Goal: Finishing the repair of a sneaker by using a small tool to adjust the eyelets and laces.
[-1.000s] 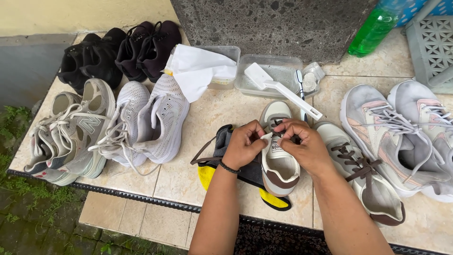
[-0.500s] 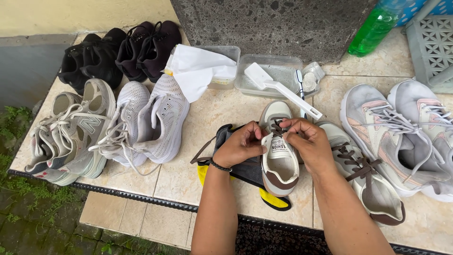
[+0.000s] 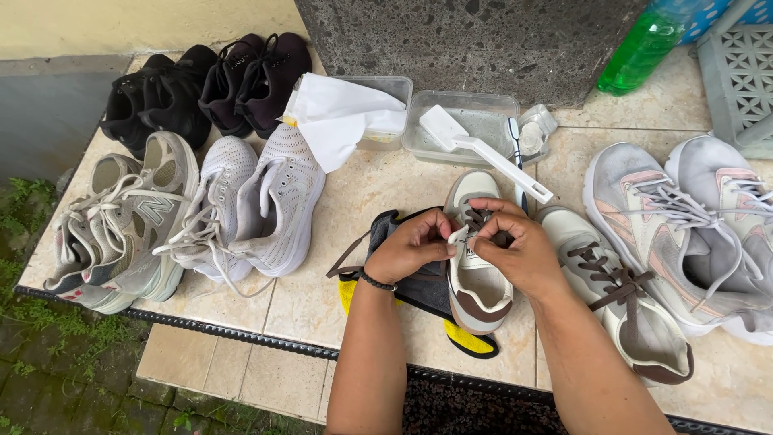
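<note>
Shoe in hand: a cream sneaker (image 3: 477, 274) with brown heel trim and brown laces sits toe-away near the front edge of the tiled ledge (image 3: 354, 209), resting on a dark grey cloth (image 3: 419, 282) over a yellow pad (image 3: 471, 342).
Left hand: the left hand (image 3: 411, 246), a dark band at its wrist, has fingertips pinched shut on the shoe's tongue and lace at the left eyelets.
Right hand: the right hand (image 3: 515, 246) curls over the upper eyelets, fingers closed on the brown lace.
Its partner: the matching sneaker (image 3: 620, 318), fully laced, lies just beside it toward the right.
Left end of ledge: two grey-and-white pairs (image 3: 185, 217) stand side by side, two black pairs (image 3: 201, 84) behind them at the back edge.
Right end: a pale grey pair with pink accents (image 3: 692, 225).
Back edge: two clear tubs, one holding white paper (image 3: 338, 117), the other a white brush (image 3: 483, 149); a green bottle (image 3: 644, 48) stands by the stone wall.
</note>
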